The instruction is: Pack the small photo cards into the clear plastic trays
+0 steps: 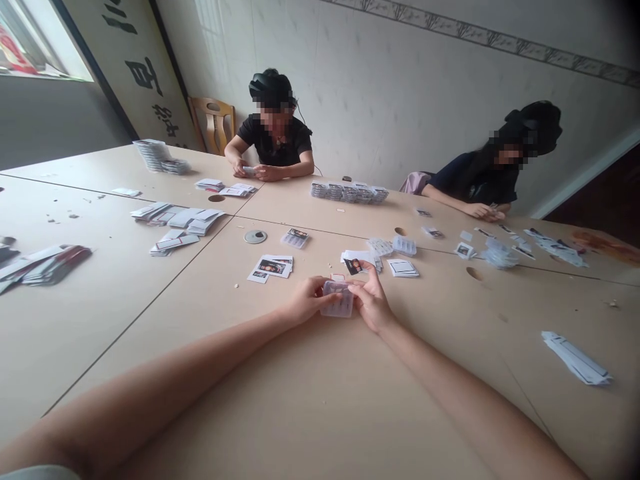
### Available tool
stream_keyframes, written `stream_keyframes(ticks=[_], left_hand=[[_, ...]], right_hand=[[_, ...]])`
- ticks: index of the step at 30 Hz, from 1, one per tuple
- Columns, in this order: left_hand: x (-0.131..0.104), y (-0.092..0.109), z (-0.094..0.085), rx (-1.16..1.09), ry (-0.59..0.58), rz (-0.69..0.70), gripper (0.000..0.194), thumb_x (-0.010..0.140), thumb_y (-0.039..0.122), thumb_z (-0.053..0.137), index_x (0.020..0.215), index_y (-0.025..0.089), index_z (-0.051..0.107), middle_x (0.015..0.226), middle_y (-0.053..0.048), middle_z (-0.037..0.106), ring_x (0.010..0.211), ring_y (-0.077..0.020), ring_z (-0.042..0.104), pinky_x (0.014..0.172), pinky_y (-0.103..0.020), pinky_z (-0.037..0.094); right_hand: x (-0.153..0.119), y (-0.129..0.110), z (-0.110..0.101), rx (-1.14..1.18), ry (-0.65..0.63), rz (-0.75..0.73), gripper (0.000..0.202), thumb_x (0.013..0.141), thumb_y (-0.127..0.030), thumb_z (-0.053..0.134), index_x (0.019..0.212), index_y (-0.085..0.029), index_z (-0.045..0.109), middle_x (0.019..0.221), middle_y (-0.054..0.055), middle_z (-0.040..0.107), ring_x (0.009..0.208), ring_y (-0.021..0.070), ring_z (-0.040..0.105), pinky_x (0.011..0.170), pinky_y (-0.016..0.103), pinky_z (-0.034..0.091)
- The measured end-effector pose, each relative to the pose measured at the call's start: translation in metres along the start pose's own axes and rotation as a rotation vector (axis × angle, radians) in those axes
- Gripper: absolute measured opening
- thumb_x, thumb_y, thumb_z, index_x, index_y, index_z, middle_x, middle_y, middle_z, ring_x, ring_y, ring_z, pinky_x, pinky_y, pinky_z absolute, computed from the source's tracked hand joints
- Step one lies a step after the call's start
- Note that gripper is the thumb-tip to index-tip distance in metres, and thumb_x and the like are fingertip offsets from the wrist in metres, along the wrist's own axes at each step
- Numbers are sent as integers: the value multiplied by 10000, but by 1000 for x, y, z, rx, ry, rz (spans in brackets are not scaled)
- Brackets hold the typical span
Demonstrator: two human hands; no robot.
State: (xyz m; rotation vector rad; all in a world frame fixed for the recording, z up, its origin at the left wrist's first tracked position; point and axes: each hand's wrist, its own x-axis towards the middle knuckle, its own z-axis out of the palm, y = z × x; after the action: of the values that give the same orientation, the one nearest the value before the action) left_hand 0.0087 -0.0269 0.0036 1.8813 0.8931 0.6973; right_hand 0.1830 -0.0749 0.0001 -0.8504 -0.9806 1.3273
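Straight ahead of me, my left hand [311, 299] is closed on the left side of a small clear plastic box [337, 303] with compartments, tilted up off the table. My right hand [371, 300] pinches a dark printed card [352, 267] between its raised fingers, and its thumb touches the box's upper right edge. A small white slip with a red border [337, 277] shows just above the box. Beyond my hands lie printed cards [273, 266] on the left, a similar box with a dark card [295, 237], and white cards [403, 269] on the right.
Two people sit across the table [280, 400], each handling small items. Stacked boxes [349, 193] stand between them. Piles of white cards [177, 219] lie on the left, with strips [576, 358] at right. A metal grommet cover [255, 237] and cable holes [474, 273] break the surface.
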Motion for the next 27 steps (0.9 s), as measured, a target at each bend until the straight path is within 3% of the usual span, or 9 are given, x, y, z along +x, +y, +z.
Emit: stream_keyframes(ticks=[3, 9, 18, 27], left_hand=[[-3, 4, 1, 28, -42, -4, 436, 826, 516, 554, 984, 126, 667, 699, -9, 589, 606, -119, 486, 531, -220, 360], [-7, 10, -1, -42, -96, 13, 422, 847, 482, 530, 1055, 132, 642, 651, 9, 574, 559, -105, 473, 501, -202, 364], [-7, 5, 0, -107, -121, 5, 437, 840, 501, 545, 1022, 117, 644, 659, -5, 567, 531, -103, 475, 481, -212, 386], [-7, 4, 0, -93, -98, 10, 409, 852, 472, 529, 1043, 132, 653, 675, -3, 584, 582, -114, 490, 501, -208, 383]], right_hand=[[0, 4, 0, -54, 28, -49, 568, 751, -280, 706, 1191, -313, 348, 843, -12, 695, 816, 201, 683, 778, 347, 514], [-1, 2, -2, -55, 9, -4, 639, 695, -334, 773, 1163, -308, 340, 814, -18, 685, 729, 188, 674, 712, 327, 524], [1, 1, -3, -18, -17, 0, 552, 682, -304, 778, 1036, -301, 355, 970, -4, 673, 813, 174, 673, 677, 286, 518], [-3, -3, 2, -60, 31, 25, 568, 695, -285, 744, 1107, -310, 353, 781, -39, 654, 684, 175, 644, 628, 301, 512]])
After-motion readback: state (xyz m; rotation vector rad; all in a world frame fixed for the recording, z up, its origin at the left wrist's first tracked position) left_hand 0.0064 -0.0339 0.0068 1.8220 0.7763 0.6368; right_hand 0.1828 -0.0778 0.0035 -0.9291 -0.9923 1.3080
